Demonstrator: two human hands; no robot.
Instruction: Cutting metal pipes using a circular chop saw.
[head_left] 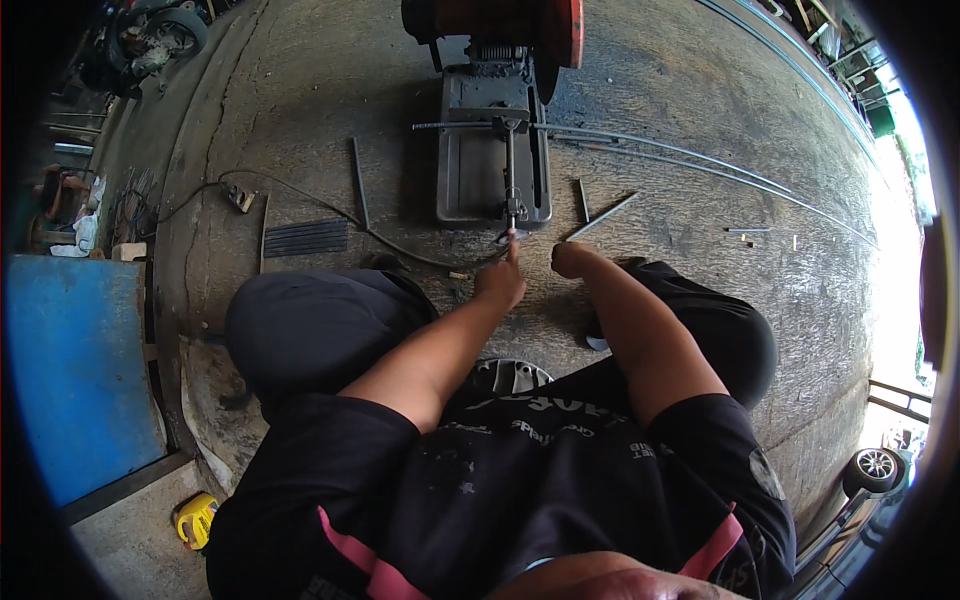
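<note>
A chop saw (495,150) stands on the ground in front of me, with a grey base and orange-red upper part. A long thin metal rod (650,150) lies across its clamp. My left hand (500,283) reaches the near end of the clamp screw (512,180). Its index finger is stretched out against the screw's handle, the other fingers curled. To its right my right hand (572,261) is closed, at the near end of a short light metal rod (605,216). The fingers' inner side is hidden. A short dark rod (583,201) lies beside that one.
Several short dark bars (305,238) lie side by side on the left, near another bar (360,182). A cable (310,194) crosses the concrete floor. A blue panel (80,375) and yellow tape measure (196,520) are at left; small cut pieces (750,240) lie at right.
</note>
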